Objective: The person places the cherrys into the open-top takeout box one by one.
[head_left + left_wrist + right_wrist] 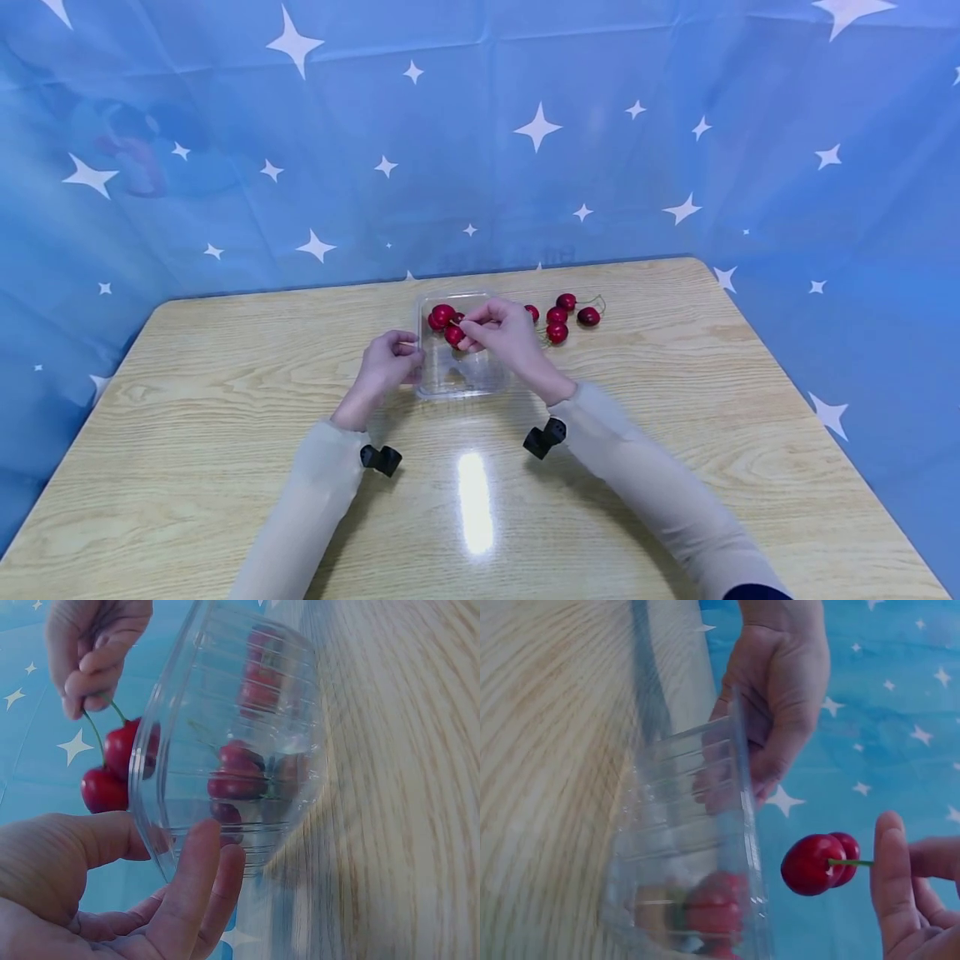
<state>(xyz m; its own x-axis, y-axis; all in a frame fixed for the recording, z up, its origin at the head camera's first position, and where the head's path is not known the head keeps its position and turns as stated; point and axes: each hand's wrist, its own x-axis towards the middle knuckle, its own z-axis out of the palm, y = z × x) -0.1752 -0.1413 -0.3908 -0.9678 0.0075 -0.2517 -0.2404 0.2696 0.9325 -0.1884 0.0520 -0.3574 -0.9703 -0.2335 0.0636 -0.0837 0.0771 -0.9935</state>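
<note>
My left hand [386, 362] grips the left side of a clear plastic box [491, 385], its thumb at the rim and its fingers along the outer wall. Between thumb and fingertips, my right hand [508, 335] pinches the green stems of a pair of red cherries [810, 865]. In the left wrist view these cherries [105, 789] hang by the rim of the box, above its opening. More cherries [238, 771] show through the ribbed wall, lying inside. The right hand covers part of the box in the head view.
Right of the box, several loose cherries [557, 332] lie on the wooden table [247, 375], some with stems. A blue cloth [480, 150] with white stars hangs behind the table. A bright light reflection [476, 504] shows on the tabletop in front.
</note>
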